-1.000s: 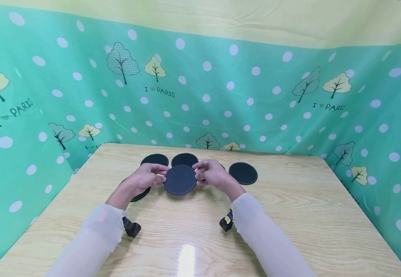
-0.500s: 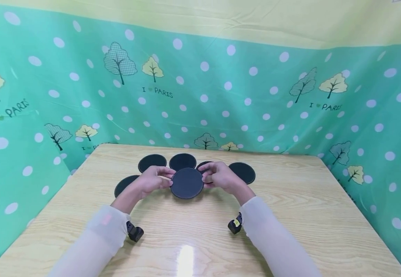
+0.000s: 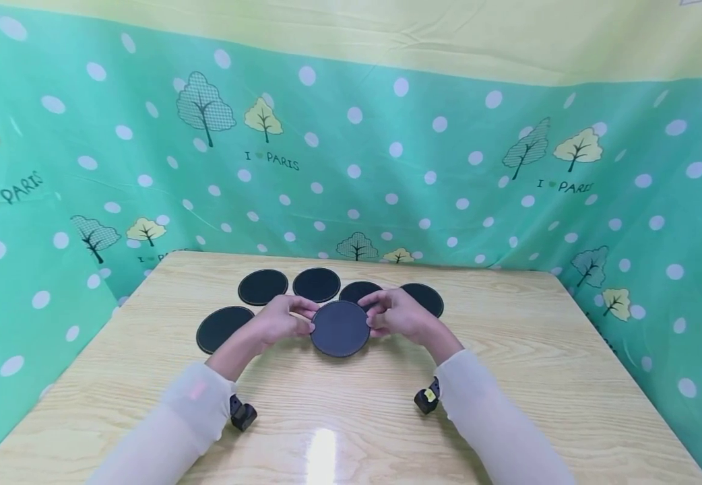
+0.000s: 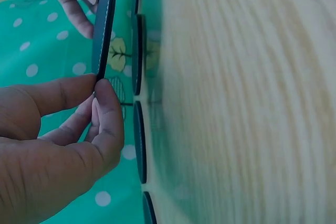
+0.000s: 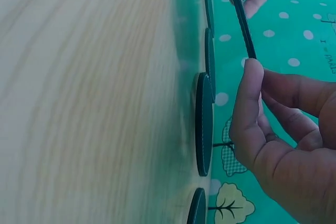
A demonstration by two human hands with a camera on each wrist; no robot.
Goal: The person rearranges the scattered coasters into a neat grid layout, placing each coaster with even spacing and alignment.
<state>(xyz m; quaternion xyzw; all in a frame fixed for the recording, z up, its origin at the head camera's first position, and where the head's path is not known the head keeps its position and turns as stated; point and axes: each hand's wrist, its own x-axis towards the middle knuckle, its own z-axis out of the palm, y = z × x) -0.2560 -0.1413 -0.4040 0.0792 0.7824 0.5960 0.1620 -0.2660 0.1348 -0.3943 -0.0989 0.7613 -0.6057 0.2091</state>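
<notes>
A round black coaster (image 3: 340, 329) with a stitched edge is held above the table between both hands. My left hand (image 3: 279, 320) pinches its left rim between thumb and fingers; in the left wrist view the thumb and index tips meet at the coaster's edge (image 4: 104, 30). On the opposite side my right hand (image 3: 404, 314) pinches the right rim, which the right wrist view shows edge-on. Behind and beside the hands, more black coasters lie flat in an arc: a left one (image 3: 222, 329), two at the back, one (image 3: 358, 291) partly behind the right hand, and a right one (image 3: 425, 299).
The coasters lie on a light wood-grain table (image 3: 508, 377). A green dotted curtain (image 3: 387, 168) with printed trees hangs behind the table and along its sides. A small black camera (image 3: 243, 413) sits on the left wrist, another (image 3: 427, 397) on the right.
Both hands have moved right and slightly toward the person, with the coaster between them. The left coaster, earlier largely behind the left hand, now shows more fully.
</notes>
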